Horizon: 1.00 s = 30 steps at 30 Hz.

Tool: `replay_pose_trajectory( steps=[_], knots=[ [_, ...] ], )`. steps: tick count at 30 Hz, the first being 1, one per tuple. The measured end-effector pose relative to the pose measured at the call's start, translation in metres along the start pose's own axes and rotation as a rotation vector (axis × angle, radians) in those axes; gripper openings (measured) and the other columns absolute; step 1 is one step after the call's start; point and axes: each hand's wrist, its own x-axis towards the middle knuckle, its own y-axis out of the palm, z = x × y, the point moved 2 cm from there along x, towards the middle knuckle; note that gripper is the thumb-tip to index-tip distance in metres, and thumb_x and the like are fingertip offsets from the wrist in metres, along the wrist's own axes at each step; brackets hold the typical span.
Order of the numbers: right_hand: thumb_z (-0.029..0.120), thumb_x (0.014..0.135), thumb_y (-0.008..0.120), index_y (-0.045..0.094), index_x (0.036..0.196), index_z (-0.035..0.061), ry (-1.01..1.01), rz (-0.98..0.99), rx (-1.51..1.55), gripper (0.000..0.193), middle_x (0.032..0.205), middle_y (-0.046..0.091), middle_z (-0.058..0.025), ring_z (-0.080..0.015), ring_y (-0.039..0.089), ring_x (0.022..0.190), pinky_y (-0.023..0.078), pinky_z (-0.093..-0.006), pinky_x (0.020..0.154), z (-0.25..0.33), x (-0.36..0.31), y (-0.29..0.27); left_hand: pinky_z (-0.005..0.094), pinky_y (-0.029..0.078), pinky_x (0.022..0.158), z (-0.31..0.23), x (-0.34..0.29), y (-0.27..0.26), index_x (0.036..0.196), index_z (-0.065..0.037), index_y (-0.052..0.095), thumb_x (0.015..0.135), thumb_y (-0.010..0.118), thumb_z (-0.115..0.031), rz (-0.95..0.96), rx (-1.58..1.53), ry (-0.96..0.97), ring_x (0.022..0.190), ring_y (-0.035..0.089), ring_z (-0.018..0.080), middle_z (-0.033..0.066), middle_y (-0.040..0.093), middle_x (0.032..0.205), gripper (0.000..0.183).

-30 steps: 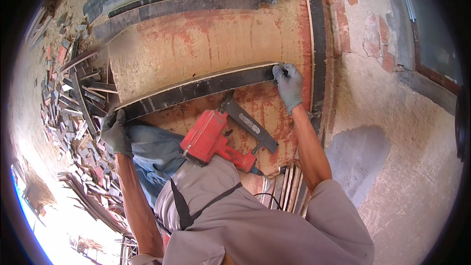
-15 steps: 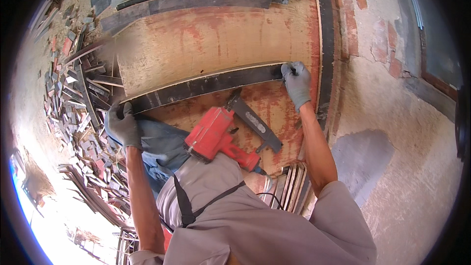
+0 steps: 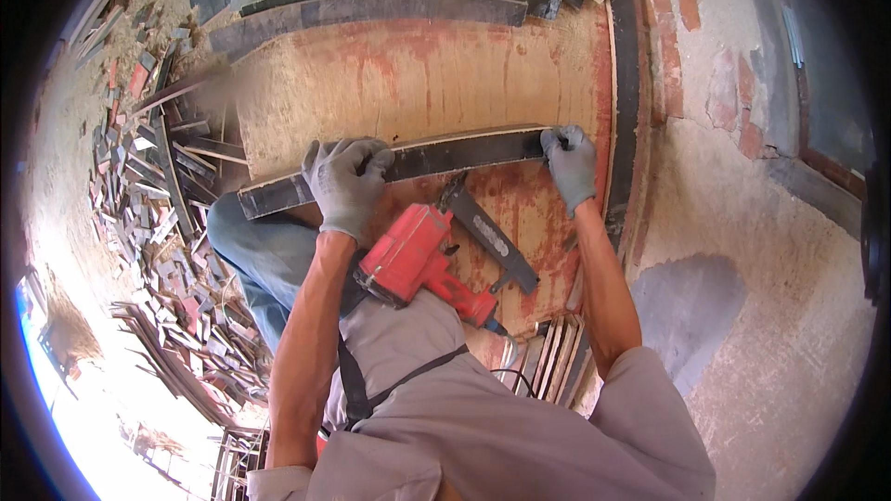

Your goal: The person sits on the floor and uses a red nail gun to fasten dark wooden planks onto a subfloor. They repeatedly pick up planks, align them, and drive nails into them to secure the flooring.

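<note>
A long black-faced wooden strip lies crosswise in front of me, its pale edge facing away. My left hand, in a grey glove, is closed over the strip left of its middle. At the strip's right end my gloved right hand pinches it between thumb and fingers. A red nail gun with a dark magazine rests close to my lap, just below the strip. Under it all is a plywood panel with reddish stains.
Several dark boards lie along the panel's far edge. A dark batten runs down its right side. Wood offcuts are heaped at the left. Stacked strips stand near my right forearm. A patched plaster wall rises at the right.
My left hand has moved from the strip's left end rightward along it and grips it nearer the middle. My right hand keeps its hold on the right end.
</note>
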Motion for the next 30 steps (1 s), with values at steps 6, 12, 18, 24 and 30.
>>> replay_pose_trajectory(
  steps=[6,12,18,24,30],
  knots=[
    [0.018,0.091,0.067,0.064,0.103,0.0021,-0.185,-0.135,-0.096,0.02,0.085,0.066,-0.008,-0.0172,0.061,0.076,0.05,-0.0329,0.07,0.017,-0.027,-0.003,0.0473,0.029,0.109,-0.003,-0.001,0.001,0.08,-0.019,0.073,0.079,0.072,-0.027,-0.042,0.012,0.017,0.093,0.06,0.024,-0.0026,0.07,0.087,0.008],
    [0.022,0.083,0.067,0.032,0.144,-0.0025,0.142,0.543,-0.335,0.075,0.114,0.061,-0.0261,-0.0407,0.059,0.106,0.048,-0.045,0.089,0.038,-0.185,0.034,0.0486,0.028,0.11,-0.005,0.001,0.003,0.079,-0.02,0.073,0.078,0.073,-0.025,-0.068,0.043,0.001,0.094,0.06,0.0234,-0.0032,0.07,0.087,0.005],
    [0.024,0.077,0.071,0.022,0.148,-0.0015,0.176,0.48,-0.077,0.09,0.117,0.059,-0.0272,-0.0414,0.058,0.112,0.047,-0.045,0.095,0.042,-0.23,0.097,0.0497,0.029,0.11,-0.007,0.001,0.005,0.078,-0.019,0.072,0.079,0.072,-0.026,-0.072,0.038,0.011,0.093,0.061,0.0239,-0.0027,0.07,0.085,0.007],
    [0.026,0.075,0.079,0.043,0.136,0.0027,0.017,0.663,0.089,0.075,0.124,0.06,-0.0218,-0.0359,0.061,0.112,0.047,-0.0416,0.096,0.082,-0.202,-0.011,0.0495,0.028,0.111,-0.007,0.001,0.001,0.077,-0.019,0.071,0.08,0.071,-0.025,-0.087,0.058,0.0,0.094,0.06,0.0248,-0.0024,0.07,0.085,0.006],
    [0.024,0.091,0.064,0.06,0.075,0.0091,0.557,0.365,0.227,0.022,0.066,0.056,-0.0003,-0.0122,0.053,0.057,0.044,-0.0284,0.054,0.104,-0.153,-0.1,0.0494,0.027,0.111,-0.01,0.002,-0.001,0.078,-0.019,0.071,0.079,0.071,-0.024,-0.064,0.048,-0.005,0.095,0.059,0.0247,-0.0025,0.07,0.085,0.005]
  ],
)
